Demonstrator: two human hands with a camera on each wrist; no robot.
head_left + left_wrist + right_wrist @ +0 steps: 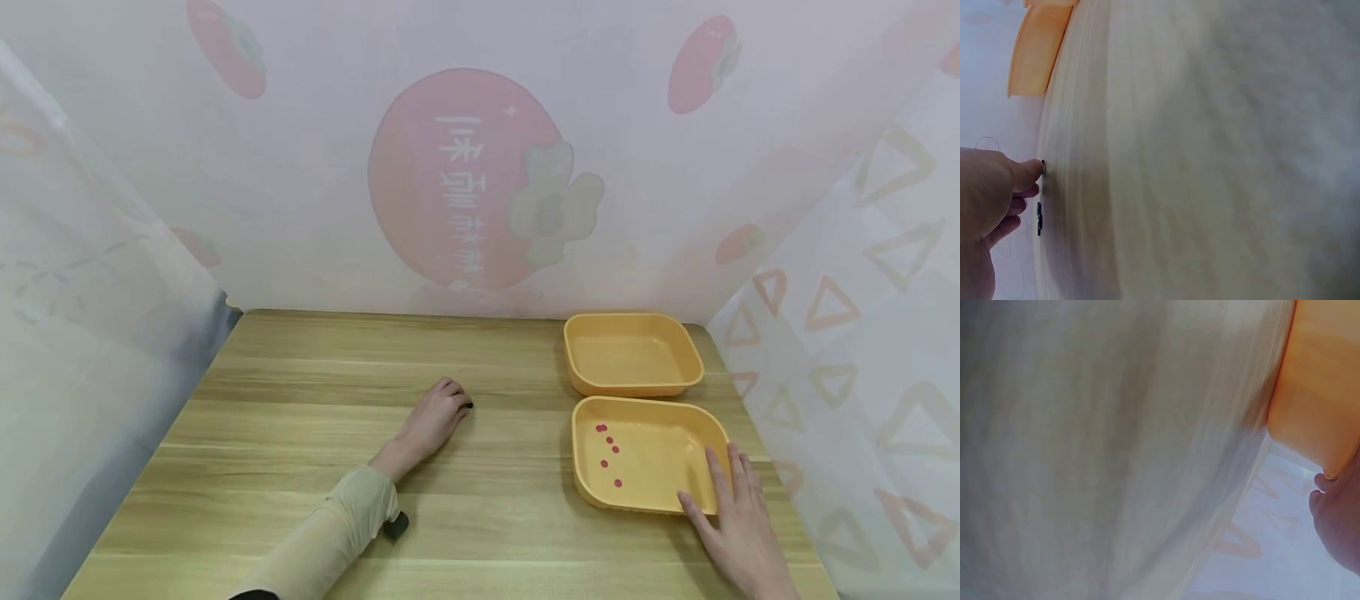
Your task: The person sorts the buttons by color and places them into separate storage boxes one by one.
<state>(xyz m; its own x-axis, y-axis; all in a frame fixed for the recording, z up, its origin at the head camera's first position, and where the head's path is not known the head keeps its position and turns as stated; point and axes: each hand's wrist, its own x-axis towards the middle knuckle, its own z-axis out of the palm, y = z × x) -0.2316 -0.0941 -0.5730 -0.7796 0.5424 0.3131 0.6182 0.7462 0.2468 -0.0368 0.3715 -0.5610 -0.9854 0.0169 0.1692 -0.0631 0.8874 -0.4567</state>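
The largest item is the pale printed cloth (300, 183) standing behind the work area; before it lies the wood-grain table (487, 542). Two yellow trays stand at the table's right side, the far tray (633, 358) just behind the near tray (663, 458). The left forearm, in a pale sleeve (330, 533), runs from the bottom edge forward and to the right, low over the table, with a dark device (395, 526) at the wrist. The right hand (740, 529) reaches forward from the lower right corner, its grip wide: fingers extended and thumb set apart, resting over the near right corner of the near tray. The left hand (435, 421) is bent down toward the middle of the table, well apart from the trays, its fingers curled and its grip narrow. Six red discs (618, 483) lie at the left side of the near tray, two touching. A small black piece (469, 405) is pinched at the left fingertips. The left wrist view shows a further dark shape (1039, 219) just beside those fingers; whether it is held cannot be told.
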